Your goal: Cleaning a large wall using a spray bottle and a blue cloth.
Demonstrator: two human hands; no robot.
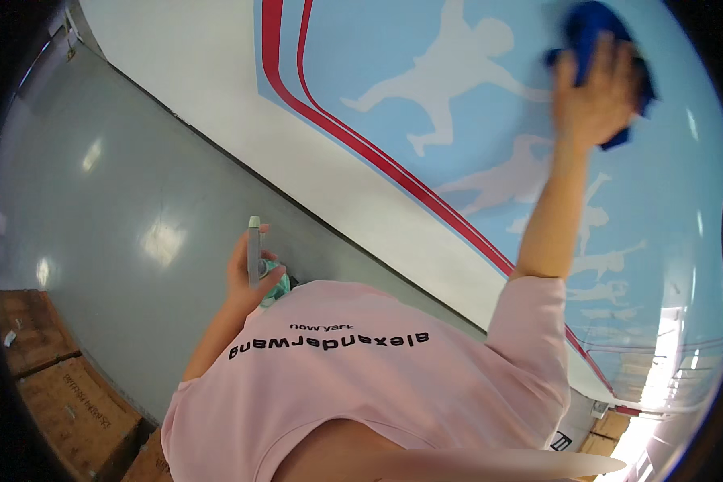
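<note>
My right hand [596,96] lies spread on a dark blue cloth [590,30], pressing it against a glossy light blue wall panel [361,54] near the top right. White figure silhouettes and red stripes decorate this panel. Lower down on the left, my left hand [250,268] is wrapped around a green, partly see-through spray bottle [277,286]. The bottle's pale trigger head [254,250] points up and away, ending in a light green nozzle. Part of the bottle is hidden behind my fingers and pink shirt.
A white lower band [217,90] borders the panel, with a dark seam along the smooth grey floor [126,199]. Brown wooden crates or boxes [72,403] stand at the lower left. More boxes [608,428] are at the lower right, near bright light.
</note>
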